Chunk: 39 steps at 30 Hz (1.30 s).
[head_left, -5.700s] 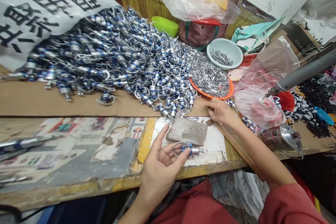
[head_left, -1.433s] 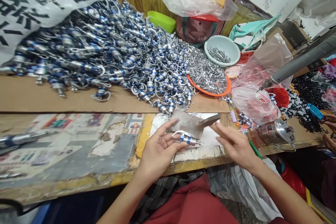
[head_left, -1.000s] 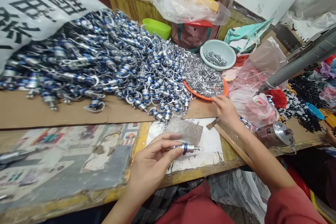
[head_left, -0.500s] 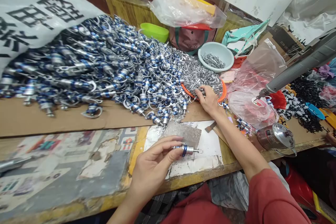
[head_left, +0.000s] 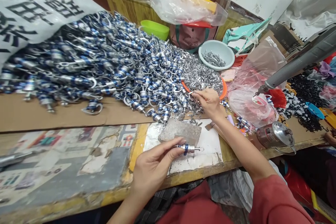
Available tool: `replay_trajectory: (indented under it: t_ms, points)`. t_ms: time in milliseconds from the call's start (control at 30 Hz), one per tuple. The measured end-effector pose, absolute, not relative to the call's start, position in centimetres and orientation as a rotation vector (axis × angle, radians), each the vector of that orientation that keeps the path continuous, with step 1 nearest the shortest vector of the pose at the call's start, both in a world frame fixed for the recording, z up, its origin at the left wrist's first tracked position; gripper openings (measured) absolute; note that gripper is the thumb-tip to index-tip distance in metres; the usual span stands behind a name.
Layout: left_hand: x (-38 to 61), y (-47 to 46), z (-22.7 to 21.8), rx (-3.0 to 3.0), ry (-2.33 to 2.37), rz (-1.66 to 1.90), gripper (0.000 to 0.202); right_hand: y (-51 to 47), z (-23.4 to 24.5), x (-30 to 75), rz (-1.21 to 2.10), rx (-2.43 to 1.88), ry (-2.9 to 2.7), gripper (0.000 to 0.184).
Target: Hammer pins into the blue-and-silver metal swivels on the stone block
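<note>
Between the thumb and fingers of my left hand is a small blue-and-silver metal cylinder, lying level with its eyelet end pointing right. It is above a white sheet, just in front of a grey stone block. My right hand pinches a small silver metal piece at the near left side of an orange bowl. Small flat silver pieces heap up in that bowl and spill over its front. The far end of the cylinder is covered by my left fingers.
A large pile of blue-and-silver metal parts spreads across cardboard on the left. Behind the orange bowl stands a pale blue bowl of metal pins. An electric screwdriver slants in from the right, above a lidded metal mug.
My right hand has drawn back slightly from the heap, its fingers closing on a small silver piece. The left hand has barely moved, still gripping the cylinder.
</note>
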<state>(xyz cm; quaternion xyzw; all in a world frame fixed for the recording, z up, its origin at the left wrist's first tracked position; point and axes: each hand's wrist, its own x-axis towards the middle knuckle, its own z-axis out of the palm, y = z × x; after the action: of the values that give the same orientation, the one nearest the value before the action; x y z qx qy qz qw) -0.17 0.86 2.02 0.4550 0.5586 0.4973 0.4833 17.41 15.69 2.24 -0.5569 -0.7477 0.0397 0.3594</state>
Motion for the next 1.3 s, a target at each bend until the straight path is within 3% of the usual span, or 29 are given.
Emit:
replay_trajectory:
  t_ms: [200, 533, 633, 833, 1100, 1300]
  points:
    - [0.0, 0.3, 1.1, 1.188, 1.256, 1.273, 0.046, 7.6, 4.7, 16.6, 0.584, -1.115, -2.026, 0.017]
    - [-1.0, 0.1, 0.6, 1.469, 1.246, 1.269, 0.053, 3.0, 5.6, 15.7, 0.384, -0.760, -2.282, 0.029]
    - [-1.2, 0.0, 0.4, 1.485, 1.240, 1.301, 0.047, 2.8, 5.7, 15.7, 0.369, -0.725, -2.288, 0.032]
    - [-0.9, 0.0, 1.9, 1.337, 1.219, 1.295, 0.016, 1.8, 5.1, 16.1, 0.414, -0.770, -2.220, 0.025]
    - [-1.3, 0.1, 3.9, 1.107, 1.234, 1.089, 0.009, 1.5, 4.6, 17.3, -0.057, -0.539, -2.388, 0.017]
    - [-1.5, 0.4, 4.3, 1.280, 1.264, 1.054, 0.010, 1.7, 4.4, 17.5, -0.067, -0.536, -2.360, 0.018]
